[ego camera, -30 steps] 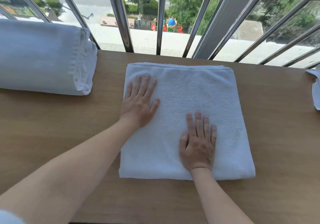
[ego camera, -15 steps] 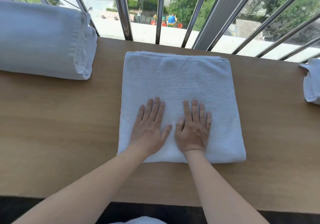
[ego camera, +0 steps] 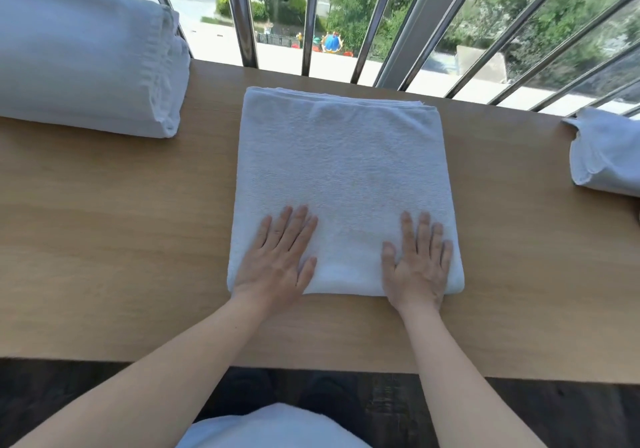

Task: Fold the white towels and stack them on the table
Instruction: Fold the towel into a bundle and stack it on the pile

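A folded white towel [ego camera: 343,177] lies flat in the middle of the wooden table [ego camera: 104,239]. My left hand [ego camera: 277,257] presses flat on its near left corner, fingers straight. My right hand [ego camera: 419,264] presses flat on its near right corner, fingers spread. A thick stack of folded white towels [ego camera: 83,59] sits at the far left of the table. Another white towel [ego camera: 609,156] lies at the right edge, partly cut off by the frame.
Metal railing bars [ego camera: 239,14] run along the table's far edge, with a street and trees below. The table's near edge [ego camera: 311,368] meets a dark floor. A white cloth [ego camera: 273,427] shows at the bottom of the view.
My hands have slid apart along the towel's near edge, the left toward the left corner, the right toward the right corner. Earlier the left hand came down from the towel's far left.
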`<action>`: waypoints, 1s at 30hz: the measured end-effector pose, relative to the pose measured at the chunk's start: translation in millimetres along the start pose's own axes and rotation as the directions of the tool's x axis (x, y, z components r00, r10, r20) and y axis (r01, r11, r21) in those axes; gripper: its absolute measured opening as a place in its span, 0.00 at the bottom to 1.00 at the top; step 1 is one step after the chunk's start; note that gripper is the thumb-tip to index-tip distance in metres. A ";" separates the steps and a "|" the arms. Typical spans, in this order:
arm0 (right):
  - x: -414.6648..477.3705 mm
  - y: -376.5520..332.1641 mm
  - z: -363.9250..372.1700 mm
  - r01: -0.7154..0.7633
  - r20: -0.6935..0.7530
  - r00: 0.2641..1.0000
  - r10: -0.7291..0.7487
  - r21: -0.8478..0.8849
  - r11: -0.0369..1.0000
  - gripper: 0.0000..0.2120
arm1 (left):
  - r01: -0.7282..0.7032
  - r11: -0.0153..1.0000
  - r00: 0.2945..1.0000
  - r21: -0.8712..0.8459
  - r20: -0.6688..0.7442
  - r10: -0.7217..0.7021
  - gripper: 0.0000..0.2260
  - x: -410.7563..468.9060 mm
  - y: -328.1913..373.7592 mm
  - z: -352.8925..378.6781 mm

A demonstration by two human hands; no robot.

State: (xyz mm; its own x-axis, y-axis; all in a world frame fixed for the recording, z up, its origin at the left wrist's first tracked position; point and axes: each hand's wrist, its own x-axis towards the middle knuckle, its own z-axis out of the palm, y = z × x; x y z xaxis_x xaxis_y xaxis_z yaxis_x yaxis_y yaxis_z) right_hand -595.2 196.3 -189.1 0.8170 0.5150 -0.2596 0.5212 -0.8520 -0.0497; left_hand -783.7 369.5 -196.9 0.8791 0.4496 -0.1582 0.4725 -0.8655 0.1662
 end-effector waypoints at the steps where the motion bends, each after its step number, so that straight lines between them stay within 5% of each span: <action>1: -0.9 -4.5 -0.2 -0.046 -0.002 0.999 0.046 0.010 0.999 0.31 | 0.013 1.000 1.000 0.004 0.006 -0.014 0.29 0.5 2.4 -0.4; 3: -8.9 -26.5 1.8 -0.055 0.002 0.998 0.055 0.031 0.998 0.31 | 0.032 0.999 0.999 0.006 0.018 -0.032 0.29 0.1 10.3 0.5; 7: -34.3 -51.9 15.7 0.337 -0.008 0.941 -0.337 0.028 0.941 0.28 | -0.155 0.987 0.988 0.053 0.023 0.154 0.27 -3.9 7.7 4.5; 9: -30.3 -36.2 14.5 0.404 0.003 0.915 -0.404 0.004 0.915 0.28 | -0.229 0.970 0.973 0.081 0.025 0.228 0.28 -8.5 -4.5 3.0; 15: -26.4 18.6 8.6 0.189 0.030 0.982 -0.187 -0.053 0.981 0.32 | -0.179 0.978 0.981 0.109 -0.055 0.185 0.30 -39.1 -32.0 3.7; 21: -37.6 20.0 3.6 0.287 0.064 0.956 -0.288 0.022 0.958 0.41 | -0.192 0.979 0.977 0.073 -0.083 0.197 0.38 -51.6 -41.6 -0.2; 30: -57.3 -1.5 -11.2 0.260 0.114 0.963 -0.245 -0.138 0.956 0.45 | -0.328 0.944 0.907 -0.019 -0.285 0.310 0.27 -36.1 -50.4 -26.0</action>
State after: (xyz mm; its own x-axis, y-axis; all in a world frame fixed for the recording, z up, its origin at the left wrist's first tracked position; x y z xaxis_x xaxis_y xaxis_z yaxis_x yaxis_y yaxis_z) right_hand -640.0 169.1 -163.4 0.6306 0.6938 -0.3478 0.7444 -0.6674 0.0184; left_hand -837.6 402.6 -174.2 0.9616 0.2027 0.1850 0.1587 -0.9607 0.2277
